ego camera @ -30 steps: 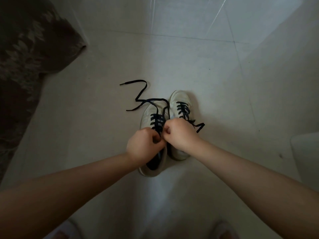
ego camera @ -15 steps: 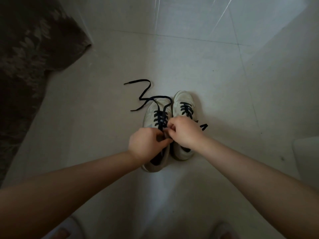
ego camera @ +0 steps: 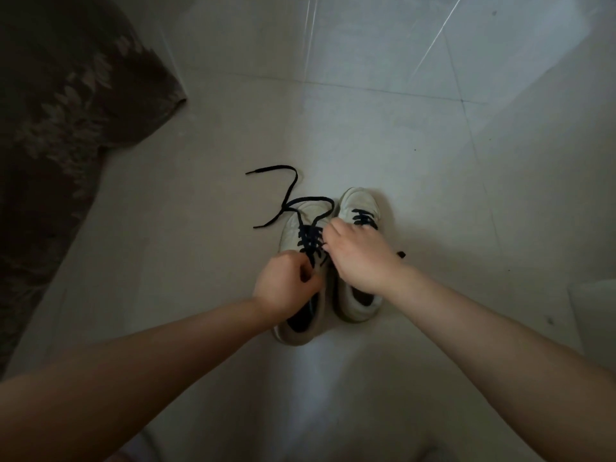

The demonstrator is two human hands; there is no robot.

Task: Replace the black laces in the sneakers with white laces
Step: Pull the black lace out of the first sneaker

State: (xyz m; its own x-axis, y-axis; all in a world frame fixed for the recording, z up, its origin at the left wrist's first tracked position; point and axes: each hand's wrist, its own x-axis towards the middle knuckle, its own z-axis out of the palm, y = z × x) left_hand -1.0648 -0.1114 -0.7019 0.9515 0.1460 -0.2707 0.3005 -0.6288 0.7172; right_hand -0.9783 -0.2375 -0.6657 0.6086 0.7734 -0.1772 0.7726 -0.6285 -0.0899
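Two pale sneakers stand side by side on the tiled floor (ego camera: pixel 433 195), toes pointing away. The left sneaker (ego camera: pixel 293 228) is the landmark: its black lace (ego camera: pixel 290 185) is undone, two loose ends trailing past its toe and to its left. The right sneaker (ego camera: pixel 358 201), touching it, keeps its own black lace (ego camera: pixel 365 217) threaded. The left hand (ego camera: pixel 285 285), fingers curled, seems to pinch the lace above the landmark's tongue. The right hand (ego camera: pixel 361 258) reaches over the lacing; its grip is hidden. One dark rug (ego camera: pixel 66 128) lies far left.
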